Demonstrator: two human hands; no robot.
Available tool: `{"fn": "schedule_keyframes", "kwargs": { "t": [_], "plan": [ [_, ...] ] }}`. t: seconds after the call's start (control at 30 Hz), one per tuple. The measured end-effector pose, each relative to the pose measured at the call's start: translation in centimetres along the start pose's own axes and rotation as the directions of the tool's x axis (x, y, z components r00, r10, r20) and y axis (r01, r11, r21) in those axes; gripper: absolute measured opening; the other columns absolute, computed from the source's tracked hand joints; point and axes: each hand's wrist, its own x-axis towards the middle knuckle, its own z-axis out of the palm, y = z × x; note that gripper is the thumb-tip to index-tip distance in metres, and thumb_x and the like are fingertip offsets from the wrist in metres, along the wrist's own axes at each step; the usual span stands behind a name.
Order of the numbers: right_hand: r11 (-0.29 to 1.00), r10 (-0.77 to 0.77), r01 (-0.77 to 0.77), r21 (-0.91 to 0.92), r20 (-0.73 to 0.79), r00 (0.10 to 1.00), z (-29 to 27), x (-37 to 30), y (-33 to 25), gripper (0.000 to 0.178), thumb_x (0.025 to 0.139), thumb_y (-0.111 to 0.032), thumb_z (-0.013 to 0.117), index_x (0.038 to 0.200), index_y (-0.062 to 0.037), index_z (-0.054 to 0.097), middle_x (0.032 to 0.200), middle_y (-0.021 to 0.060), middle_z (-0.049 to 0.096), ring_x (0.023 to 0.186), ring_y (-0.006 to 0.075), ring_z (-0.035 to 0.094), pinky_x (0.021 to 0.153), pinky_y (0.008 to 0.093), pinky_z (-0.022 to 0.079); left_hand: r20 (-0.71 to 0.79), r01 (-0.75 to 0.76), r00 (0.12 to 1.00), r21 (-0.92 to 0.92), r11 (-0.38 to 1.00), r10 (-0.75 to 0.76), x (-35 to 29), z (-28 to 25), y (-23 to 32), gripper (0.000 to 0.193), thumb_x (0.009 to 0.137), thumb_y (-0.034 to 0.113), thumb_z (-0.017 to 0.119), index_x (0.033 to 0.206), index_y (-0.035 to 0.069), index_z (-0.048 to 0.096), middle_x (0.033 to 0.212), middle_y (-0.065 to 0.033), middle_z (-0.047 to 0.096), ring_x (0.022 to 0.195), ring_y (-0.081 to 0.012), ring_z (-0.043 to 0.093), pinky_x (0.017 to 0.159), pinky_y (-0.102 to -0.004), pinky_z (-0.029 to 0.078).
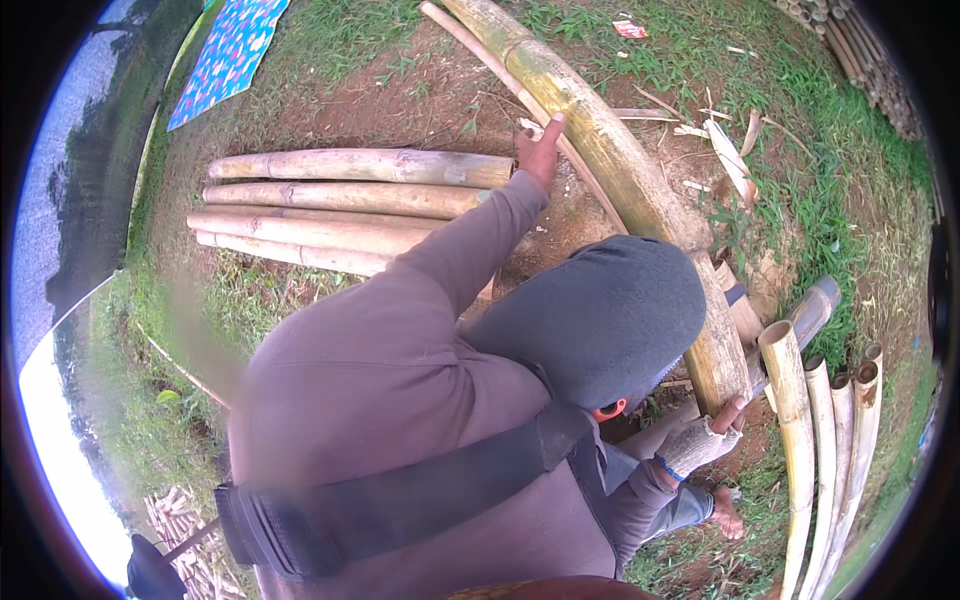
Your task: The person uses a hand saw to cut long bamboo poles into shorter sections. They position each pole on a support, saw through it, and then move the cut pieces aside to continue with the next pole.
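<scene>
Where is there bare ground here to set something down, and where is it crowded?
Bare soil lies between the stacked bamboo poles and the long bamboo culm, around the left hand. Open grass also lies right of the culm. It is crowded by the right hand, where the upright cut bamboo pieces stand.

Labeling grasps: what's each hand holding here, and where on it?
Both hold the long thick yellow-green bamboo pole: left hand against its side partway up, right hand gripping under its near cut end.

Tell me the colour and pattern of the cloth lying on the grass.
Blue cloth with small multicoloured dots, best seen at the head view's top left.
</scene>
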Motion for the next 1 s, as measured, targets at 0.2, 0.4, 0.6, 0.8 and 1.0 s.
{"fn": "schedule_keyframes", "kwargs": {
  "t": [0.2, 0.4, 0.6, 0.8, 1.0],
  "plan": [
    [0.959, 0.248, -0.266, 0.101, 0.165, 0.955, 0.2, -0.5, 3.9, 0.042, 0.114, -0.028, 0.052, 0.151, -0.0066, 0.051, 0.124, 0.0286, 0.065, 0.099, 0.0397, 0.067, 0.092, 0.0499, 0.053, 0.289, 0.275, 0.949, -0.554, 0.786, -0.128, 4.1, 3.7, -3.1, 0.071, 0.093, 0.044, 0.083, 0.145, 0.007, 0.053, 0.136, -0.0169, 0.065, 0.126, -0.0374, 0.065, 0.110, -0.0604, 0.051],
    [0.763, 0.555, -0.620, 0.183, 0.307, 0.773, -0.6, 2.5, 9.2, 0.066, 0.111, -0.046, 0.061, 0.139, 0.0133, 0.056, 0.124, 0.0253, 0.067, 0.105, 0.0332, 0.068, 0.093, 0.0466, 0.054, 0.128, 0.185, 0.981, -0.412, 0.892, -0.144, -2.4, 1.9, -2.5, 0.075, 0.089, 0.029, 0.088, 0.150, 0.007, 0.050, 0.133, -0.0142, 0.066, 0.122, -0.0336, 0.068, 0.105, -0.0552, 0.058],
    [0.582, 0.496, -0.683, 0.441, 0.473, 0.728, 8.4, 9.4, -1.3, 0.052, 0.111, -0.046, 0.061, 0.108, 0.0044, 0.071, 0.093, 0.0085, 0.070, 0.092, 0.0159, 0.066, 0.087, 0.0325, 0.055, -0.272, -0.192, 0.958, -0.367, 0.910, 0.093, 1.0, -6.9, 4.3, 0.086, 0.087, 0.032, 0.092, 0.151, -0.006, 0.049, 0.136, -0.0191, 0.067, 0.118, -0.0324, 0.070, 0.104, -0.0455, 0.059],
    [0.429, 0.295, -0.647, 0.630, 0.579, 0.760, 15.7, 9.9, -3.3, 0.036, 0.116, -0.034, 0.055, 0.113, -0.0010, 0.068, 0.100, 0.0053, 0.071, 0.091, 0.0151, 0.065, 0.086, 0.0320, 0.054, -0.615, -0.174, 0.786, -0.324, 0.930, -0.067, 10.0, -20.4, 13.3, 0.116, 0.077, 0.042, 0.097, 0.156, -0.014, 0.034, 0.148, -0.0258, 0.058, 0.125, -0.0376, 0.066, 0.108, -0.0468, 0.057],
    [0.988, 0.108, -0.154, 0.019, 0.626, 0.772, 11.0, 1.6, 7.8, 0.032, 0.114, -0.027, 0.060, 0.129, 0.0016, 0.066, 0.117, 0.0097, 0.074, 0.107, 0.0227, 0.068, 0.094, 0.0366, 0.053, -0.701, 0.587, 0.670, 0.701, 0.405, 0.244, 12.0, -25.9, 16.0, 0.116, 0.080, 0.062, 0.086, 0.171, 0.018, 0.028, 0.169, -0.0249, 0.036, 0.155, -0.0473, 0.039, 0.128, -0.0612, 0.031]
  ]
}}
